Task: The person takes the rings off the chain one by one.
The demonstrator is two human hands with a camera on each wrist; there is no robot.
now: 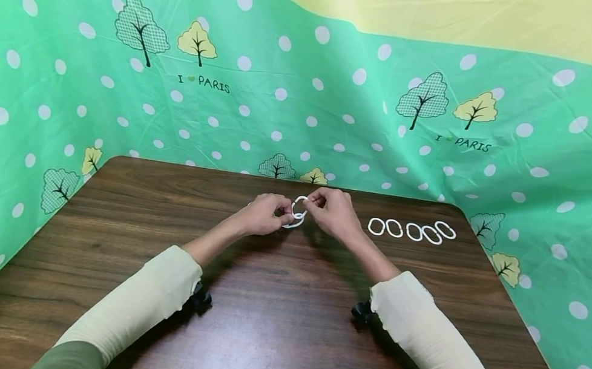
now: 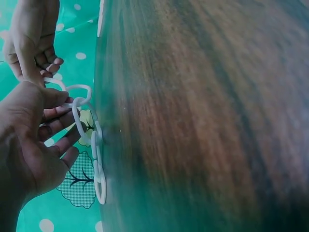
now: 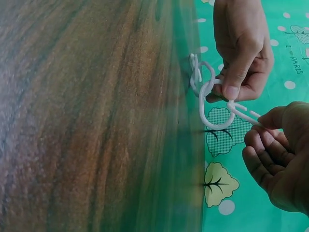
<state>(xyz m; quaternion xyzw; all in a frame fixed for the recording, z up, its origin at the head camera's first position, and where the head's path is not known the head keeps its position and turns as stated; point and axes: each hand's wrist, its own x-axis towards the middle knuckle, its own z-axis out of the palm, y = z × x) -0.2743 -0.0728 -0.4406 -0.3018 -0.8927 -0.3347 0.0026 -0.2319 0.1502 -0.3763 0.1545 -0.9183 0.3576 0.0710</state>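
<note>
Cloth [image 1: 305, 103], green with white dots and printed trees [image 1: 422, 95], walls in the far end and both sides, a yellow band [image 1: 512, 20] along its top; it hangs close behind the far edge of the table. The table [image 1: 284, 287], brown with a wood grain, spreads out below. Two pale sleeves reach over it from the near side, the left sleeve [image 1: 135, 294] with dark green fabric [image 1: 73, 360] higher up the arm, the right sleeve [image 1: 442, 347] opposite.

Past these, two bare hands come together near the far edge. The left hand [image 1: 266, 213] pinches a link of a white chain [image 3: 202, 108] under its thumb, its other fingers loosely bent. The right hand [image 1: 331, 211] nips a white ring [image 3: 247, 117] between thumb and fingertip, just beside the other hand.

Off to the right, well apart, five loose rings [image 1: 408, 230] lie in a row on the table, the outermost ones touching or overlapping. The chain trails down to the table by the far edge; from above the left hand covers part of it, so I can't count its links. A small black object [image 1: 201, 298] pokes out by the left cuff, another black object [image 1: 361, 314] by the right. The pinched ring meets the chain at the left thumb; whether it is hooked through, I can't make out.
</note>
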